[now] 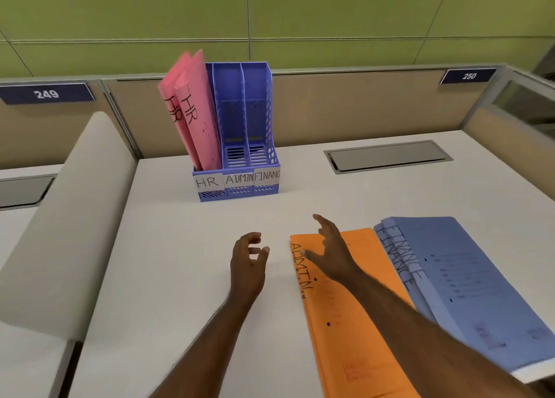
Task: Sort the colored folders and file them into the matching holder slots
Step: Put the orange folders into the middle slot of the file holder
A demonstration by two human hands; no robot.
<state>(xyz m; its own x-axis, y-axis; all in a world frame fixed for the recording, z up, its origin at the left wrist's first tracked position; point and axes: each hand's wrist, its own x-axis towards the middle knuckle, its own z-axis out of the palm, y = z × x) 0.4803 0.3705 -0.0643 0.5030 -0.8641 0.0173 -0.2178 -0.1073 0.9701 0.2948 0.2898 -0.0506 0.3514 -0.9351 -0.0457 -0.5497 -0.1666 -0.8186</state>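
Note:
A blue three-slot holder stands at the back of the desk, labelled HR, ADMIN and FINANCE. Two pink HR folders lean in its left slot; the other two slots hold nothing. An orange ADMIN folder lies flat at the front right, with blue FINANCE folders stacked beside it and overlapping its right edge. My right hand hovers open over the top of the orange folder, fingers spread. My left hand is open above the bare desk, just left of the orange folder, fingers loosely curled.
A grey cable hatch is set into the white desk at the back right. A padded beige divider runs along the left side. Partition walls with number plates 249 and 250 close off the back.

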